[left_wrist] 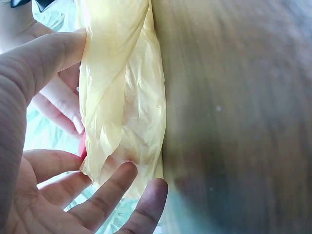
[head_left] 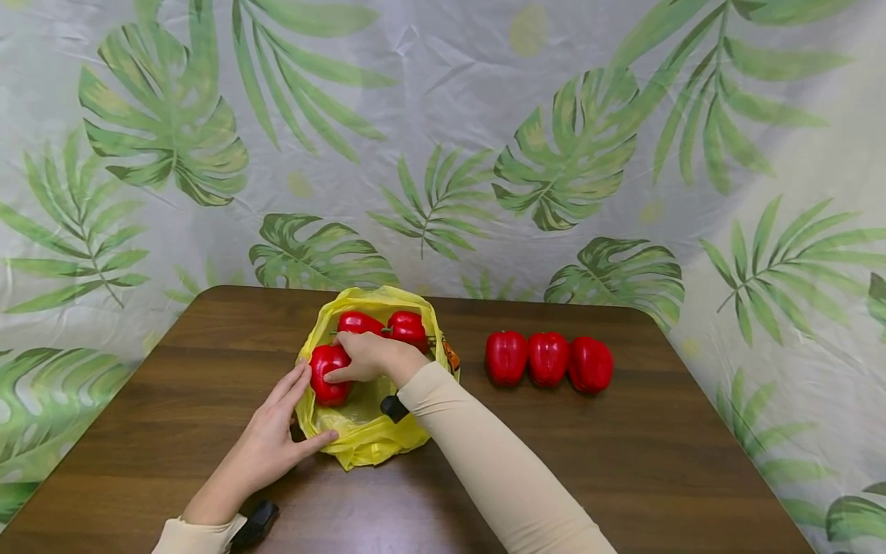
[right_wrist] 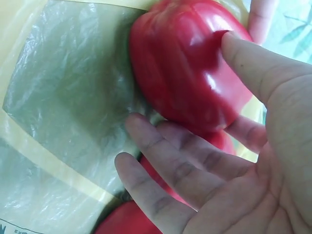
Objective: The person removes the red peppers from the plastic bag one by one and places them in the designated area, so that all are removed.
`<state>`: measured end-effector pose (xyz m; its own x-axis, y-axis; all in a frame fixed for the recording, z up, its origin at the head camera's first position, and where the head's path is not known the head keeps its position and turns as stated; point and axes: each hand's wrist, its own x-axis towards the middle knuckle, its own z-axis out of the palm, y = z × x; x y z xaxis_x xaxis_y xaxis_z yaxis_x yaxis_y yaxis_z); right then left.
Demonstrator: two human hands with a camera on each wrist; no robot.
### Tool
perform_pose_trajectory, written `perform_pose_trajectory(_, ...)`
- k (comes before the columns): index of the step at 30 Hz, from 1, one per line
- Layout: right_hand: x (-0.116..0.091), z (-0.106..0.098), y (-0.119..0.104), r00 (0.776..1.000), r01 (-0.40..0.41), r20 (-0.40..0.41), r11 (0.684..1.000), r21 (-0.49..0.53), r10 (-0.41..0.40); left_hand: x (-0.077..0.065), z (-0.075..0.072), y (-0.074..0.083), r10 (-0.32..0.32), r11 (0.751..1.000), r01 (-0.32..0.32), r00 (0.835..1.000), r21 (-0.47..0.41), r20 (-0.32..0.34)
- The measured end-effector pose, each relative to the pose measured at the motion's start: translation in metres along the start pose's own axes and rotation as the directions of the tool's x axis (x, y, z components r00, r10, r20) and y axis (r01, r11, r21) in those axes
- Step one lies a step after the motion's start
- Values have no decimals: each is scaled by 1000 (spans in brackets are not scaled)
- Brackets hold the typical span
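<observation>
A yellow plastic bag (head_left: 377, 450) stands on the table with its mouth spread wide. Inside, by its left wall, is a red bell pepper (head_left: 329, 392), which my right hand (head_left: 370, 358) grips between thumb and forefinger. The other right fingers (right_wrist: 165, 168) reach out beside the pepper, nearly straight. Two more red peppers (head_left: 408, 331) lie at the back of the bag. With fingers extended, my left hand (head_left: 270, 438) rests against the bag's left side. Its thumb (left_wrist: 53, 51) touches the front rim.
Three red bell peppers (head_left: 548, 359) sit in a row on the brown wooden table (head_left: 664, 454), to the right of the bag. Behind the table hangs a leaf-patterned cloth (head_left: 443, 115). Black straps with small devices are on both wrists.
</observation>
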<state>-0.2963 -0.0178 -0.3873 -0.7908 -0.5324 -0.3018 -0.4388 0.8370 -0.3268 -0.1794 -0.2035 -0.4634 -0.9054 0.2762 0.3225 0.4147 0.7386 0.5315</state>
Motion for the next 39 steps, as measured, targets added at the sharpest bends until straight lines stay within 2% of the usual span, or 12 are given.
perform_pose_trajectory(7,0,2,2,999,-22,28,1000,20,21,0,-1,1,-4,1000,4,1000,-5,3)
perform_pose_trajectory(17,-4,8,6,1000,-2,25,998,61,1,-1,-1,1,-1,1000,1,1000,-5,-1)
perform_pose_trajectory(30,-7,3,14,999,-6,47,998,70,3,1,-1,1,-1,1000,1,1000,-9,7)
perform_pose_trajectory(39,-8,6,18,998,44,41,994,102,-49,1,1,1,3,1000,-3,1000,-8,1)
